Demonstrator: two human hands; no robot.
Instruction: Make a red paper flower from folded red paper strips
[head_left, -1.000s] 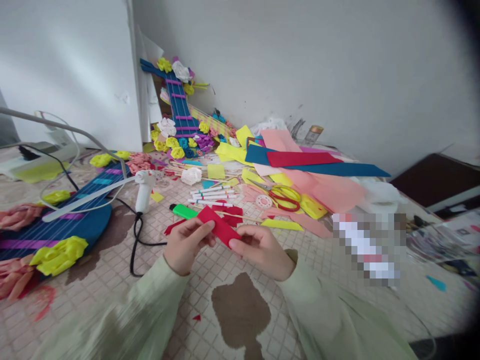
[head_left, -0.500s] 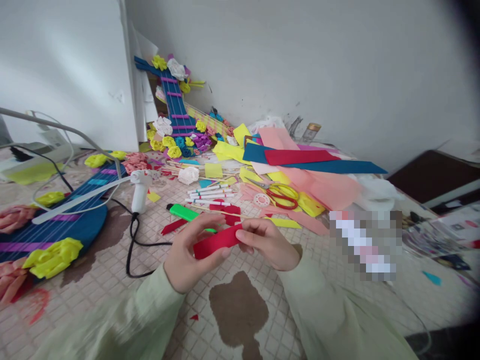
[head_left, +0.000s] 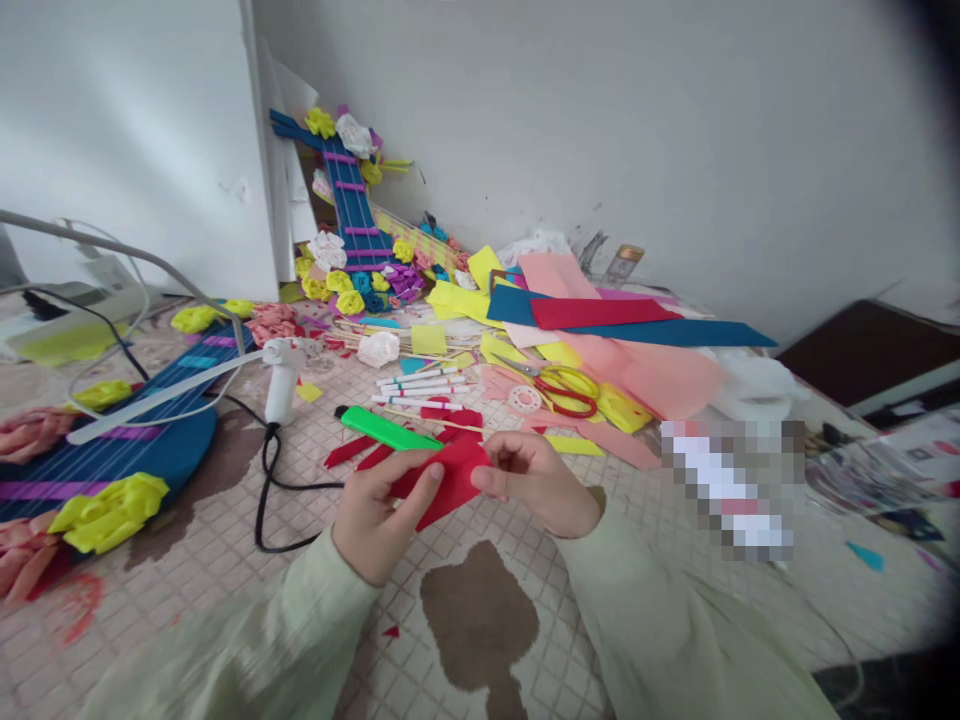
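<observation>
The left hand (head_left: 390, 512) and right hand (head_left: 538, 484) pinch one red sheet (head_left: 457, 482), seemingly not yet shaped; farther left, red strips (head_left: 348, 451) beside the green cutter (head_left: 387, 428) look already cut.

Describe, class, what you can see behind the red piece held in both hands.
Just beyond the red piece lie a green tool and some red scraps, with white pens farther back. Whatever the piece itself covers cannot be seen.

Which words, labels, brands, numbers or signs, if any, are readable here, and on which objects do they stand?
No text is readable.
Glossy whitish package, far right: markings too blurred.
Pixelated white-and-red patch: nothing legible.
White-barrelled marker pens: too small to tell.
Thin red sheet between left hand and right hand: no writing visible.
</observation>
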